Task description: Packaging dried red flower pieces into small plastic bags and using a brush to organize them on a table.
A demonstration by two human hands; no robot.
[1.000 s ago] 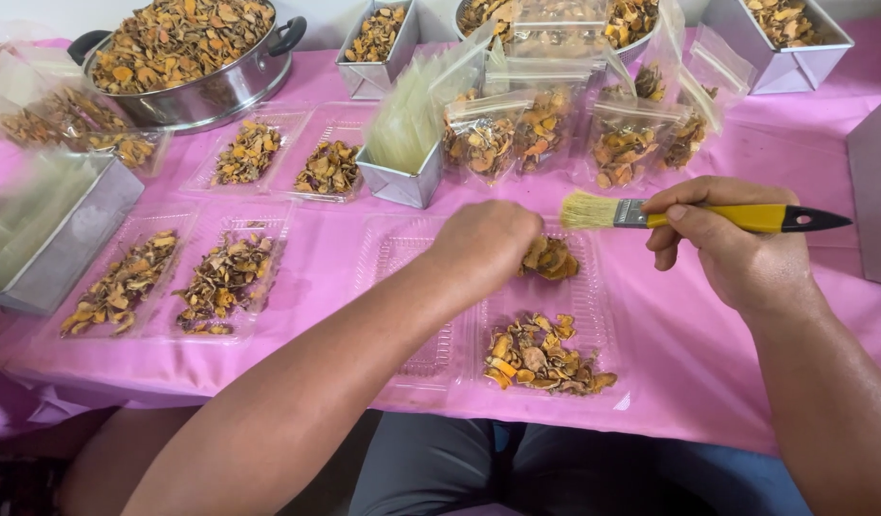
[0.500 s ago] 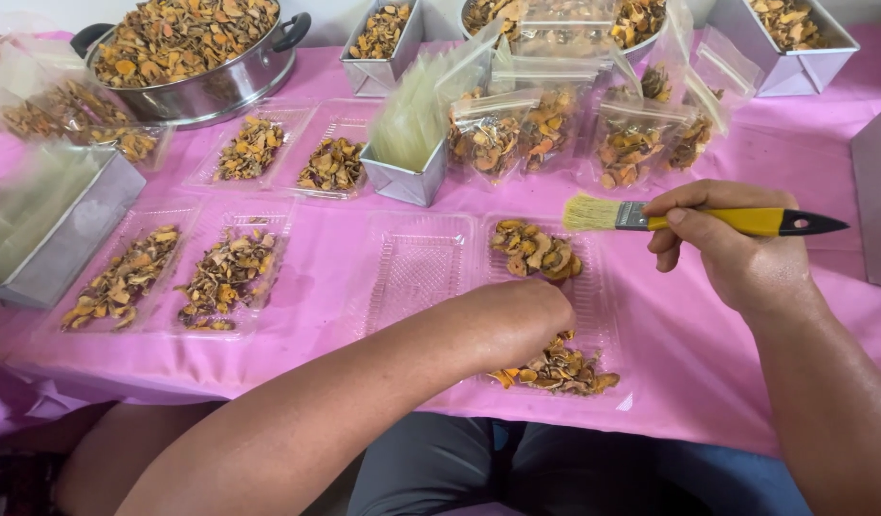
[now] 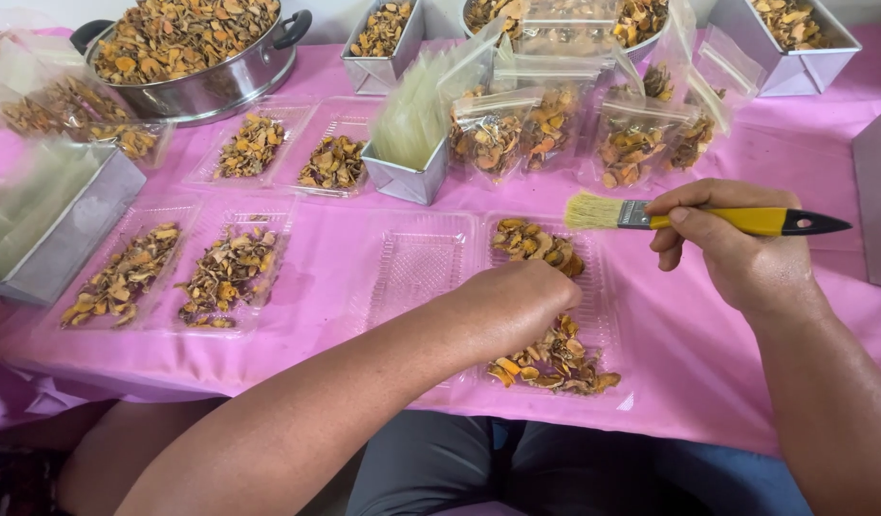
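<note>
A clear plastic tray (image 3: 593, 287) lies on the pink-covered bench (image 3: 708, 382) right in front of the person, holding dried orange-brown slices (image 3: 555, 358) at its near and far ends. The left hand (image 3: 512, 306) rests over the middle of this tray, knuckles up and fingers curled down into the slices; whether it grips any of them I cannot tell. Its forearm reaches in diagonally from the lower left. The right hand (image 3: 737, 248) hovers just beside the tray's right edge, clasping the yellow handle of a flat paintbrush (image 3: 689, 218) held level, pale bristles pointing left over the tray's far corner. An empty clear tray (image 3: 416, 268) sits touching on the left. Further left lie two filled trays (image 3: 187, 272). Beyond stand sealed bags of slices (image 3: 555, 129), a square metal tin (image 3: 412, 143) of folded empty bags, and a steel pot (image 3: 196, 53) heaped with slices.
</note>
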